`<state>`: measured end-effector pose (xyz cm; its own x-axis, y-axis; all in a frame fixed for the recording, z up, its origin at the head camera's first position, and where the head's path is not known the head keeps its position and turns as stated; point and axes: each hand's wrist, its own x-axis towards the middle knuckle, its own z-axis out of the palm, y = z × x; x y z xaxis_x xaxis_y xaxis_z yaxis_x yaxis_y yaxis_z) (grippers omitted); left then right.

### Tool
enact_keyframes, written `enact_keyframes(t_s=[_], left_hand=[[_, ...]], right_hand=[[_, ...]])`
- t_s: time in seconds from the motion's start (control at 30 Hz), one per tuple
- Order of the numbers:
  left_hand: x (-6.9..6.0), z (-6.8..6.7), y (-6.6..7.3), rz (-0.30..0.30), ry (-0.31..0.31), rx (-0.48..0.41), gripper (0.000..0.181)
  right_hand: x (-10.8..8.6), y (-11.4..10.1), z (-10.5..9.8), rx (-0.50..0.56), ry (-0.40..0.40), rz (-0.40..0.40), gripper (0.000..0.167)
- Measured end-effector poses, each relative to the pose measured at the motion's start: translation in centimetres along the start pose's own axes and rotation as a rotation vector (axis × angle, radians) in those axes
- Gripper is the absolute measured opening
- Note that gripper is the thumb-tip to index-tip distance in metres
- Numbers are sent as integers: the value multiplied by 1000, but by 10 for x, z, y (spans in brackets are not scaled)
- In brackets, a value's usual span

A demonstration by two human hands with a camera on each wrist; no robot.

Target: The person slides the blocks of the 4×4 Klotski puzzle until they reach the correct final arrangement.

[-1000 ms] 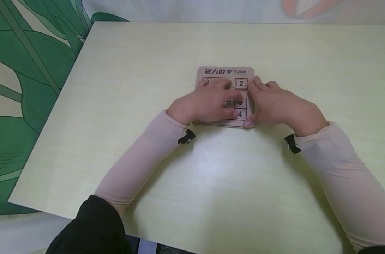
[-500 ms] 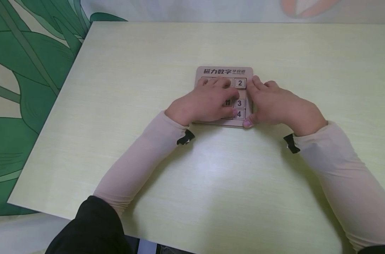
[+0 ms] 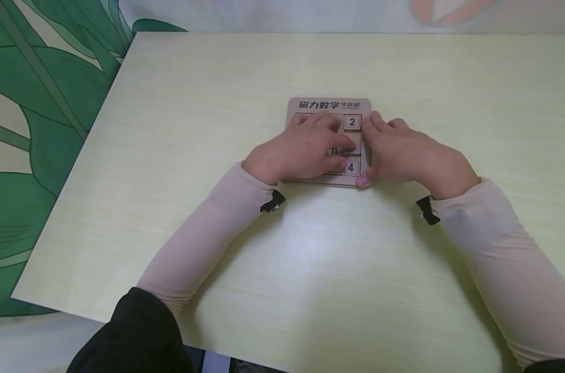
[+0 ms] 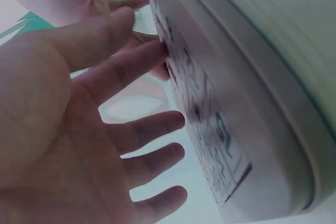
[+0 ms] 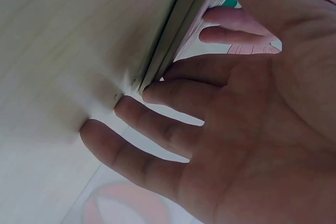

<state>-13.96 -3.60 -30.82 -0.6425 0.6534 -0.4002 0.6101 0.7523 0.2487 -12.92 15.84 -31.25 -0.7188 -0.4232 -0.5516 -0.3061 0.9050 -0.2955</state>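
A number sliding puzzle (image 3: pixel 330 105) with a pinkish frame lies flat on the table. Tile 2 (image 3: pixel 352 122) and tile 4 (image 3: pixel 352 167) show in its right column. Over the tiles spreads my left hand (image 3: pixel 305 150), its index fingertip on the tile just above tile 4; the palm hides most of the left columns. In the left wrist view, the index finger (image 4: pixel 131 66) meets the puzzle face while the other fingers are loosely extended. My right hand (image 3: pixel 403 155) rests along the puzzle's right side, thumb at the lower right corner, straight fingers (image 5: pixel 184 95) touching its edge.
The pale wooden table (image 3: pixel 193 103) extends all around the puzzle. Its left edge borders a green leaf-patterned surface (image 3: pixel 54 77), and a pale wall (image 3: pixel 287 15) stands behind. Dark items (image 3: pixel 249 367) are partly visible below the front edge.
My left index finger lifted slightly back from the right column, baring tile 3, then came forward again and covers that tile now. The right hand and puzzle stay practically in place.
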Motion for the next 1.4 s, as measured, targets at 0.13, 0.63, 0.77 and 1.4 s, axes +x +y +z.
enact_keyframes(t_s=[0.13,0.63,0.77,1.4], left_hand=[[2,2,0,-25,7,31,53],[-1,3,0,-19,-11,25,61],[-7,-3,1,44,-86,-36,54],[-8,-5,-1,10,-113,-74,40]], right_hand=[[0,1,1,2,2,0,121],[1,3,2,-1,-7,3,120],[1,3,2,-1,-7,3,120],[1,1,2,0,4,5,121]])
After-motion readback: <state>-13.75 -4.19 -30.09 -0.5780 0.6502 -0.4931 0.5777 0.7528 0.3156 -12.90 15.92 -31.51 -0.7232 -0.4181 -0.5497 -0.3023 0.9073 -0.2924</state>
